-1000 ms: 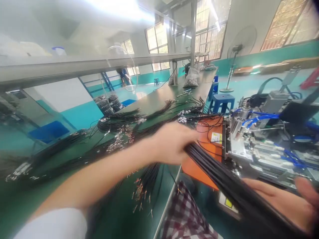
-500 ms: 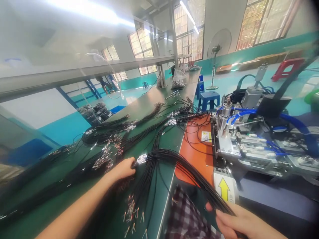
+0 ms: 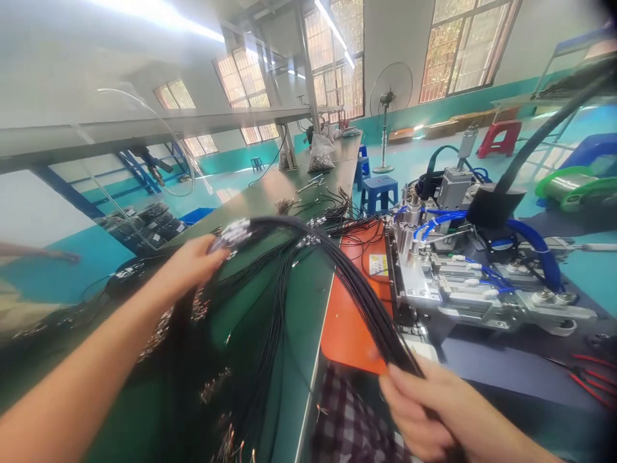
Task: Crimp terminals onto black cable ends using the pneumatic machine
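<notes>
A thick bundle of black cables point(image 3: 347, 273) arches from the green table over the orange plate towards me. My left hand point(image 3: 200, 257) is closed round its far end, just behind the silvery tips point(image 3: 236, 231). Lower down, my right hand point(image 3: 419, 402) wraps round the same bundle, and the cables run on below it out of sight. Under the arch, a second bundle of black cables point(image 3: 274, 315) lies on the table, with stripped copper ends point(image 3: 236, 444) at the near edge. More cable ends point(image 3: 159, 334) lie beneath my left forearm, partly hidden and blurred.
To the right stands a metal machine point(image 3: 463, 276) with blue air hoses, beside the orange plate point(image 3: 357, 321). Red-handled pliers point(image 3: 592, 379) lie at the far right. A bag of small parts point(image 3: 321, 154) sits farther along the green table point(image 3: 308, 289). Another person's hand point(image 3: 62, 256) shows at left.
Both hands have lifted the cable bundle, the left one rising up and leftwards from the table. My view has swung to the right, bringing the pliers and a green spool into sight.
</notes>
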Motion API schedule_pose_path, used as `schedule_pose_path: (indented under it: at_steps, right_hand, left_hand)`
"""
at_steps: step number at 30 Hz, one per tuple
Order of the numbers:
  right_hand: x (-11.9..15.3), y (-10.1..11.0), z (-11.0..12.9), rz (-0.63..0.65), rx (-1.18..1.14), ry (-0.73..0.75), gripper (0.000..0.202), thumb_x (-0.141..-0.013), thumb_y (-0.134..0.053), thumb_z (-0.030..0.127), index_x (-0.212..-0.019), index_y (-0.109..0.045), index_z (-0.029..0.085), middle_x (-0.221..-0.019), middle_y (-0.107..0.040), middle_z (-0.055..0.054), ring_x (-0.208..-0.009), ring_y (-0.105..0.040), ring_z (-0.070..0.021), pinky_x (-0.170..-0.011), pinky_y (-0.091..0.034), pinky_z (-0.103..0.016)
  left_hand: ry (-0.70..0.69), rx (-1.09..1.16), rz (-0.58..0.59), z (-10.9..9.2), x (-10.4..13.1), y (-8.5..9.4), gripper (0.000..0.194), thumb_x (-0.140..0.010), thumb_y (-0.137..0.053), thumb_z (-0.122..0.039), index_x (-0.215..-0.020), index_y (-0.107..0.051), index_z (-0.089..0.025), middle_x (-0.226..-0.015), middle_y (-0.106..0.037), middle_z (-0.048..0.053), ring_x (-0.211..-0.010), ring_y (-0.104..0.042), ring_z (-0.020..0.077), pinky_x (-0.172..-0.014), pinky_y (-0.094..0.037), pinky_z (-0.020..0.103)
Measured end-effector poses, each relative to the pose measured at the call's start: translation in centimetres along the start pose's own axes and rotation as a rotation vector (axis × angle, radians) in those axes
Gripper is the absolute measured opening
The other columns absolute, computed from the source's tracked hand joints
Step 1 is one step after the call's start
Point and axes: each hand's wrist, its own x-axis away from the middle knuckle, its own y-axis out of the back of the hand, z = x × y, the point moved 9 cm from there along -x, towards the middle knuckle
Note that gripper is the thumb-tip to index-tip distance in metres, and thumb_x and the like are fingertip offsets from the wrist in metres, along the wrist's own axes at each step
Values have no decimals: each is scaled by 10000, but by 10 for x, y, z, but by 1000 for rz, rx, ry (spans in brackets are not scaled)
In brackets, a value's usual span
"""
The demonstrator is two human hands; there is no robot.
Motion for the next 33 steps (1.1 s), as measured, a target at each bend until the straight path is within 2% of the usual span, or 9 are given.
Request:
schedule_pose_path:
  at_steps: [5,9,11,14,18,20,26,30,33]
  right_hand:
    - [-64,6,-12,-242,-133,166,361,-708,-809,340,-854,-521,178,-547,-505,82,-420,-427,-31,-449,-354,-152]
    - [-87,24,-38,-323,-139,111,383,-684,-800,305,-875,-491,185,-554,-559,55,-495,-565,-103,-501,-435,-201]
    - [-87,27,-39,-309,-152,109,387,-675,-798,278,-900,-500,175,-571,-577,45,-521,-587,-111,-523,-449,-208]
    - [-88,16,-39,-257,-169,101,331,-717,-758,274,-898,-500,172,-587,-574,48,-495,-559,-88,-518,-437,-207]
    - [-104,-12,-58,-201,-166,85,286,-784,-688,335,-912,-469,204,-590,-564,66,-520,-592,-107,-552,-450,-232]
    - [-112,-22,-75,-186,-121,52,259,-794,-674,304,-867,-450,197,-539,-560,63,-506,-606,-128,-551,-451,-247]
    - [-100,-12,-81,-179,38,62,211,-784,-664,220,-845,-465,182,-587,-611,26,-612,-645,-166,-641,-491,-302]
    - [-74,15,-63,-225,253,206,253,-801,-668,315,-975,-538,183,-854,-650,-21,-814,-648,-200,-765,-504,-348]
    - [-65,27,-63,-201,404,241,290,-811,-667,344,-1046,-574,201,-866,-635,-13,-856,-630,-203,-777,-494,-329]
  left_hand:
    - [-172,-208,45,-62,-36,-75,352,-916,-579,-334,-1224,-546,-168,-1218,-586,96,-1011,-614,225,-842,-533,440]
    - [-511,-351,261,-80,33,-169,324,-909,-587,-338,-1183,-572,-165,-1205,-593,89,-1028,-605,230,-861,-522,448]
    - [-668,-396,396,-66,81,-193,208,-877,-621,-272,-1050,-617,-157,-1109,-622,62,-1003,-600,217,-874,-503,437]
    - [-754,-463,458,-26,118,-186,278,-671,-620,20,-851,-639,-191,-1008,-634,45,-1073,-564,236,-1036,-388,433]
    - [-715,-545,426,1,110,-161,287,-685,-486,75,-695,-626,-176,-873,-645,101,-998,-603,300,-989,-393,539]
    - [-706,-550,405,-13,103,-158,255,-738,-484,33,-703,-631,-172,-781,-632,93,-875,-627,286,-864,-477,488]
    - [-740,-448,326,-90,74,-178,265,-948,-442,-149,-1166,-581,-205,-1142,-621,71,-1008,-603,192,-863,-508,366]
    - [-646,-414,276,-91,34,-182,290,-917,-577,-337,-1149,-585,-163,-1146,-616,80,-960,-623,205,-817,-539,417]
    - [-713,-332,367,-93,51,-184,182,-941,-514,-234,-1079,-608,-159,-1048,-642,60,-928,-625,184,-827,-529,379]
